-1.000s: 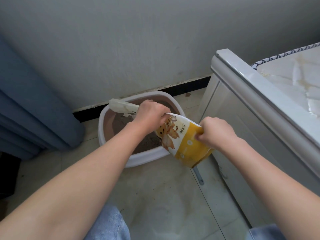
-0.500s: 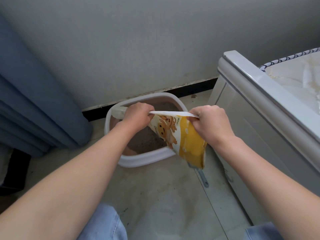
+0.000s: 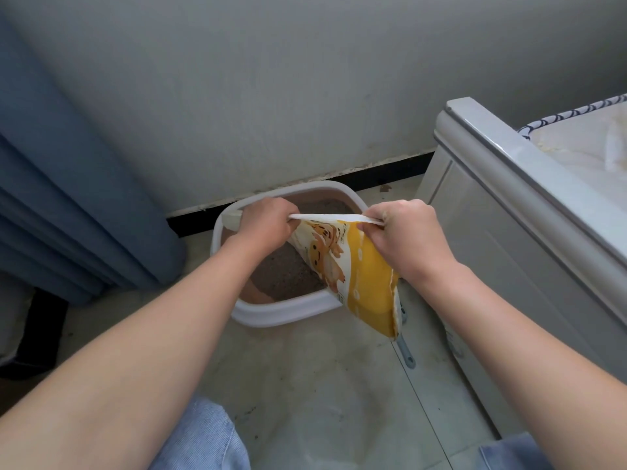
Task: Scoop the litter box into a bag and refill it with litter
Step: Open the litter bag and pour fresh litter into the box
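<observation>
A white litter box [image 3: 281, 312] with a brown inner wall stands on the floor against the wall, with grey litter [image 3: 288, 274] in it. I hold a yellow and white litter bag [image 3: 359, 276] with a cartoon cat over the box's right side. My left hand [image 3: 266, 223] grips the bag's top edge at its left end. My right hand [image 3: 405, 232] pinches the same edge at its right end. The edge is pulled taut between both hands and the bag hangs down flat. A grey scoop handle [image 3: 405, 351] pokes out on the floor below the bag.
A white cabinet [image 3: 502, 232] with a pale top stands close on the right. Blue curtains [image 3: 68, 198] hang at the left, with a dark object [image 3: 37, 337] on the floor beneath. A grey wall with a black baseboard [image 3: 383, 171] is behind the box. My jeans-clad knees [image 3: 203, 439] are at the bottom.
My right hand rose from the bag's lower end to its top edge. The bag swung from tilted over the box to hanging down, its top edge stretched between both hands.
</observation>
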{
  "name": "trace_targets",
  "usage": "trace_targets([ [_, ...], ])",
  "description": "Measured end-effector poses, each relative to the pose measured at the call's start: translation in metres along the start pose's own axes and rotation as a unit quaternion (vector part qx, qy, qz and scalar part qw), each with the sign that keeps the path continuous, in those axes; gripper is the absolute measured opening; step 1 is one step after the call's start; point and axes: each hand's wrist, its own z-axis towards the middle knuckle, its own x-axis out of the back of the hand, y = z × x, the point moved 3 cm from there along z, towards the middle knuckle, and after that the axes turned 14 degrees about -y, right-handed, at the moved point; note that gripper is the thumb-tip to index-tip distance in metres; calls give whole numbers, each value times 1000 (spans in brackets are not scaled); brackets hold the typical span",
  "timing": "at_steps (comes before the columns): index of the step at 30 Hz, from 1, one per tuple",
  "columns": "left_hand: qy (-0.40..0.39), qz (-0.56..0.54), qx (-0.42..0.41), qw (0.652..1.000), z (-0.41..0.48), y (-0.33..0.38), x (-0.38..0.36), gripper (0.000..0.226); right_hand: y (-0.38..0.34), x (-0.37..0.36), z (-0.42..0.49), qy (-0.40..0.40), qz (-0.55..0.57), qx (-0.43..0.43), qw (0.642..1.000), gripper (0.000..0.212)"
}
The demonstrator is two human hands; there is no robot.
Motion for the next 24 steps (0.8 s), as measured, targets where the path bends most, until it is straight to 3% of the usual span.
trace_targets([
  [12, -4, -18, 1, 1000, 1, 4, 1, 18, 3, 0, -2, 1, -7, -6, 1000, 18],
  [24, 47, 20, 6, 999, -5, 12, 24, 23, 2, 17, -3, 16, 0, 0, 1000, 20],
])
